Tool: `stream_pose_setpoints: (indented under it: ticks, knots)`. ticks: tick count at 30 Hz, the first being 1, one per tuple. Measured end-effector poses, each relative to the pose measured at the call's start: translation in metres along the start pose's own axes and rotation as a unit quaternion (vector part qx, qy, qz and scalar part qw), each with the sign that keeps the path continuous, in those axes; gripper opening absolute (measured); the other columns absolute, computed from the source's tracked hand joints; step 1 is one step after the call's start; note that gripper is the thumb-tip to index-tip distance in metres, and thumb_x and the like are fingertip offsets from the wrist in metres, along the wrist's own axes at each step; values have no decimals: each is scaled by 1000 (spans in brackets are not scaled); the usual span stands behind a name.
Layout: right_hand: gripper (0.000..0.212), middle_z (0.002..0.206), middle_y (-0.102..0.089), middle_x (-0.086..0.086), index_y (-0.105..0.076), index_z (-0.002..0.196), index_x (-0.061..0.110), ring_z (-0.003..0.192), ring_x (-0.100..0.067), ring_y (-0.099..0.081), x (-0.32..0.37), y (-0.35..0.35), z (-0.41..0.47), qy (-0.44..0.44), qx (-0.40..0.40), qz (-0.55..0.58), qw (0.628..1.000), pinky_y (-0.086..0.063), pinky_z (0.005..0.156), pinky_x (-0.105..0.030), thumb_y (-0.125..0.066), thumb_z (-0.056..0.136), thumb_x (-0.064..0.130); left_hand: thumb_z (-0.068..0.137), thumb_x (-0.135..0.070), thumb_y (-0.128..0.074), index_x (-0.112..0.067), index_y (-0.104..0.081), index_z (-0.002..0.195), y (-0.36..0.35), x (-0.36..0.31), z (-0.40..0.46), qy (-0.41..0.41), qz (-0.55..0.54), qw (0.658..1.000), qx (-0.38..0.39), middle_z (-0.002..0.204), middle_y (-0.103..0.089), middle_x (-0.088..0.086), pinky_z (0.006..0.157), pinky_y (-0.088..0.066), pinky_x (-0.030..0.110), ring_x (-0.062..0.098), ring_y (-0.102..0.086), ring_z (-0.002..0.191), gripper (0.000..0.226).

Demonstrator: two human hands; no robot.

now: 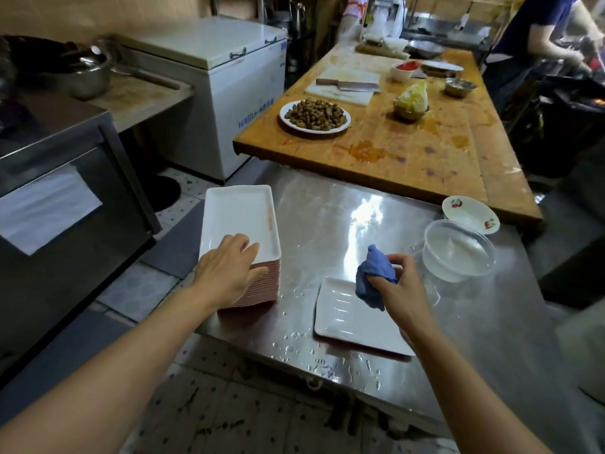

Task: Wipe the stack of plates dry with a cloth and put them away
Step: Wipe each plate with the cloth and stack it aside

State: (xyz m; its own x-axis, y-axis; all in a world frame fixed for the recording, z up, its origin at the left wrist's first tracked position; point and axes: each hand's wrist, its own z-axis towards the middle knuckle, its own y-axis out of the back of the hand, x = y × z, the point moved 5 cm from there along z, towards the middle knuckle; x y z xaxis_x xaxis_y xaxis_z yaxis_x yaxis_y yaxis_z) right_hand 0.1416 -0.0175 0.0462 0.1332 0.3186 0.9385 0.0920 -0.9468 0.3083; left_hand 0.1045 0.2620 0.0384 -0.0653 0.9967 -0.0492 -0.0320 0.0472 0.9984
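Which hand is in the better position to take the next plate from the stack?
Left. The left hand already rests on the top of the stack of plates, fingers free. The right hand grips the blue cloth above the single plate, farther from the stack.

Brightness: I read the room as moderately lit, warm in tone, dimmer at the left and far right.
Light source: from overhead, I judge, going by the reflection on the steel surface (327,224).
Glare: a white hot spot (368,208) on the steel washes out detail there.
Shadows: soft; a faint one lies under the stack of plates (242,224).
Blur: my forearms at the bottom edge look soft; the person (537,34) at top right is smeared.
Distortion: wide-angle bending; the wooden table (409,149) and the freezer (229,93) lean outward.
Dark area: the oven front (65,224) loses detail.
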Motion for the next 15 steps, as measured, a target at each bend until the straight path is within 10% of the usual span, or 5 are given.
stream_pose_setpoints:
  ticks: [7, 15]
  knots:
    - [35, 98, -62, -8, -45, 115, 29, 85, -30, -63, -20, 26, 2, -8, -37, -11, 999, -54, 75, -47, -61, 88, 13, 66, -13, -81, -3, -64, 106, 12, -76, -9, -151, -85, 974, -143, 110, -63, 15, 79, -52, 40, 34, -60, 100, 45]
    - [34, 103, -58, -6, -48, 107, 25, 81, -16, -60, -87, 45, 6, -58, -75, -108, 990, -54, 65, -30, -67, 82, 13, 89, -28, -56, -18, -38, 136, -84, -114, 12, 6, -180, 980, 88, 131, -48, 5, 91, -41, 38, 26, -49, 117, 51]
